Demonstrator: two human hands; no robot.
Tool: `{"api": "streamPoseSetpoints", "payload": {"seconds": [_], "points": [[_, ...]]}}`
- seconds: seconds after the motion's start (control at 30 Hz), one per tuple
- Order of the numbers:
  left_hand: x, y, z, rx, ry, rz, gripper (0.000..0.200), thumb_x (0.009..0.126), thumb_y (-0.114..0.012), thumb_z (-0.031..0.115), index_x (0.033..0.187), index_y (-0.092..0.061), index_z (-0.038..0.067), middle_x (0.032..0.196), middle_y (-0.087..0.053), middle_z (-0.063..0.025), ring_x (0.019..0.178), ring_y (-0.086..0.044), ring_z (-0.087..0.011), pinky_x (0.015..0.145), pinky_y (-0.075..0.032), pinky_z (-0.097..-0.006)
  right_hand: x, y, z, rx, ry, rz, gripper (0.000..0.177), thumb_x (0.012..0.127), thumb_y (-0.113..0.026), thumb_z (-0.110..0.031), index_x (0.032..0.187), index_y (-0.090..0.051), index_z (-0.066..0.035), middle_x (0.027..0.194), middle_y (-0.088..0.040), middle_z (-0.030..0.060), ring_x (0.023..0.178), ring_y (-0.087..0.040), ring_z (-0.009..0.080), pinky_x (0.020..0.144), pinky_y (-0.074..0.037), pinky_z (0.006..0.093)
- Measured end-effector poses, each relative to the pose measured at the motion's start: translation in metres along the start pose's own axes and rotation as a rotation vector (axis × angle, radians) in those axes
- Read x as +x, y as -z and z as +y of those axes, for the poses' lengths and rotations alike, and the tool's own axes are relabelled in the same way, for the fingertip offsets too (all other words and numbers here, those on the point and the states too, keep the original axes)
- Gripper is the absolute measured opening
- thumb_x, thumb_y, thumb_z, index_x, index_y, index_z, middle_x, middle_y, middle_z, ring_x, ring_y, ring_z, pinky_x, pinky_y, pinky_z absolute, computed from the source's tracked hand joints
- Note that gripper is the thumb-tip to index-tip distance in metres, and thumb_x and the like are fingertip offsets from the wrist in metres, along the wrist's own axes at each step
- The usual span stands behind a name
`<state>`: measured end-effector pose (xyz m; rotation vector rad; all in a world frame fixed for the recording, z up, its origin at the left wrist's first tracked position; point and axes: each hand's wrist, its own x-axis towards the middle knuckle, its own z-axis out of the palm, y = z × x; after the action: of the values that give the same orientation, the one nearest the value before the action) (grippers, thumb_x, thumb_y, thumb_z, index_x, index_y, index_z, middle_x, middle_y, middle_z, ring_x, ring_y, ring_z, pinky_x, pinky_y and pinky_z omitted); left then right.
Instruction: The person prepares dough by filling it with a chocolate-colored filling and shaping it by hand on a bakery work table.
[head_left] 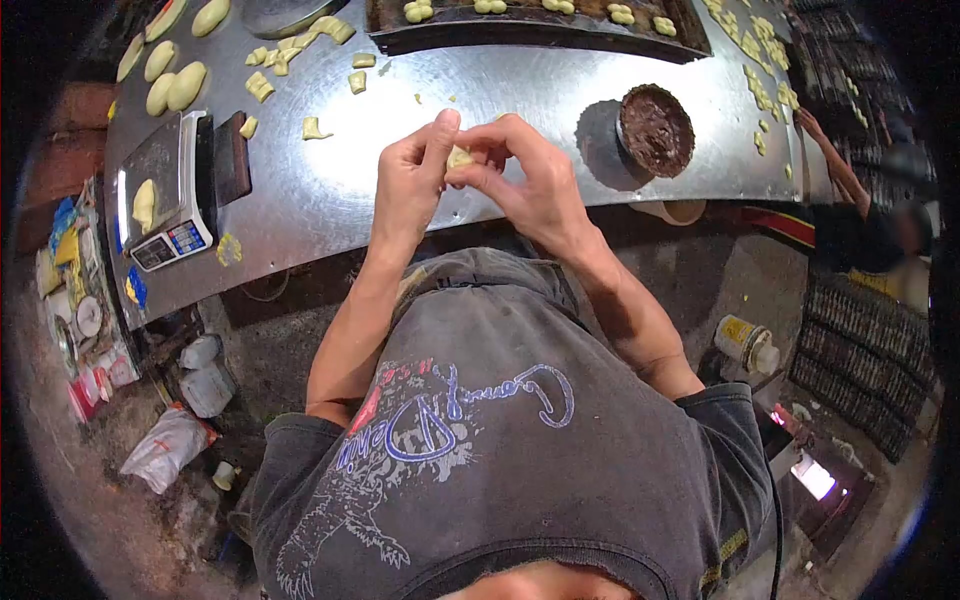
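Observation:
Both hands meet over the near part of the metal table, around a small piece of pale yellow dough. My left hand has its thumb raised along the dough's left side, and its other fingers are mostly hidden. From the right, my right hand pinches the same piece between thumb and curled fingers. Loose dough pieces lie to the left of my hands, with small crumbs just beyond them. A round bowl of dark brown paste stands to the right.
A digital scale at left bears a dough piece. Large dough lumps lie behind it. A dark tray at the back holds shaped dough clusters. Further clusters lie at right, near another person's arm.

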<state>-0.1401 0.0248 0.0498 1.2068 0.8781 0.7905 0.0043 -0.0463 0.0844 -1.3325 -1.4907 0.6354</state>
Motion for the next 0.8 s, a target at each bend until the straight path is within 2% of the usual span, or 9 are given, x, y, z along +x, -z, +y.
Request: {"api": "streamPoseSetpoints", "payload": {"seconds": [0.1,0.13,0.27,0.43,0.47,0.57,0.6,0.73,0.8], "points": [[-0.002,-0.020,0.002,-0.019,-0.173,-0.017,0.036,0.104,-0.058,0.034,0.105,-0.075,0.002,0.090,-0.062,-0.0031,0.072,-0.054,-0.0070,0.061,-0.043,-0.0229,0.000,0.018,0.011,0.173,-0.353,0.060,0.023,0.089,-0.078,-0.015,0.100,-0.065,-0.001,0.087,-0.062,0.0037,0.077,-0.059,0.0116,0.070,-0.051,0.0270],[-0.002,-0.031,0.000,-0.072,-0.246,-0.023,0.035,0.105,-0.058,0.032,0.108,-0.075,0.002,0.097,-0.061,-0.0044,0.076,-0.055,-0.0078,0.064,-0.045,-0.0231,0.004,0.026,0.017,0.275,-0.371,0.076,0.028,0.087,-0.082,-0.018,0.089,-0.060,-0.001,0.091,-0.067,0.0075,0.085,-0.065,0.0105,0.071,-0.055,0.0270],[-0.002,-0.055,0.005,0.062,-0.353,-0.115,0.034,0.105,-0.056,0.029,0.127,-0.069,0.006,0.116,-0.054,-0.0063,0.092,-0.056,-0.0113,0.078,-0.049,-0.0262,0.007,0.048,0.025,0.799,-0.405,0.159,0.020,0.090,-0.078,-0.013,0.093,-0.063,0.000,0.086,-0.067,0.0046,0.081,-0.065,0.0101,0.072,-0.054,0.0255],[0.013,-0.088,0.006,-0.011,-0.235,-0.160,0.039,0.104,-0.058,0.030,0.136,-0.061,0.007,0.108,-0.058,-0.0042,0.083,-0.057,-0.0100,0.073,-0.050,-0.0237,-0.001,0.070,0.024,0.500,-0.413,0.258,0.018,0.090,-0.077,-0.011,0.100,-0.067,0.000,0.099,-0.064,0.0046,0.087,-0.061,0.0104,0.072,-0.052,0.0264],[0.015,-0.097,0.008,-0.045,-0.196,-0.121,0.035,0.104,-0.058,0.034,0.123,-0.066,0.005,0.094,-0.061,-0.0028,0.072,-0.055,-0.0073,0.064,-0.047,-0.0205,-0.003,0.072,0.018,0.428,-0.437,0.263,0.019,0.089,-0.077,-0.011,0.102,-0.067,-0.001,0.102,-0.064,0.0043,0.087,-0.059,0.0103,0.073,-0.051,0.0264],[0.024,-0.113,0.004,-0.346,-0.105,-0.057,0.034,0.106,-0.054,0.036,0.107,-0.065,0.004,0.085,-0.060,-0.0005,0.065,-0.051,-0.0043,0.055,-0.043,-0.0192,-0.006,0.075,0.023,-0.002,0.009,0.303,0.025,0.087,-0.078,-0.011,0.108,-0.068,-0.001,0.099,-0.063,0.0058,0.083,-0.059,0.0128,0.070,-0.051,0.0268],[0.032,-0.119,0.001,-0.228,-0.160,0.021,0.044,0.109,-0.045,0.041,0.094,-0.064,0.004,0.080,-0.058,-0.0001,0.061,-0.047,-0.0027,0.050,-0.036,-0.0184,-0.007,0.076,0.027,-0.027,0.045,0.307,0.031,0.084,-0.080,-0.011,0.112,-0.069,-0.003,0.096,-0.060,0.0068,0.082,-0.059,0.0151,0.070,-0.051,0.0269],[0.039,-0.138,0.010,0.045,-0.050,-0.072,0.067,0.109,-0.026,0.055,0.091,-0.066,0.003,0.072,-0.059,-0.0001,0.060,-0.049,-0.0040,0.050,-0.036,-0.0202,-0.005,0.104,0.051,-0.292,0.138,0.367,0.021,0.085,-0.079,-0.013,0.099,-0.069,-0.002,0.092,-0.055,0.0064,0.084,-0.054,0.0174,0.061,-0.051,0.0264],[0.042,-0.155,0.014,0.031,-0.079,-0.081,0.076,0.107,-0.019,0.060,0.095,-0.067,0.002,0.073,-0.061,-0.0008,0.060,-0.052,-0.0058,0.052,-0.038,-0.0213,0.003,0.119,0.053,-0.210,-0.029,0.335,0.021,0.087,-0.078,-0.015,0.098,-0.066,-0.002,0.096,-0.053,0.0046,0.087,-0.054,0.0169,0.070,-0.051,0.0308]]}}
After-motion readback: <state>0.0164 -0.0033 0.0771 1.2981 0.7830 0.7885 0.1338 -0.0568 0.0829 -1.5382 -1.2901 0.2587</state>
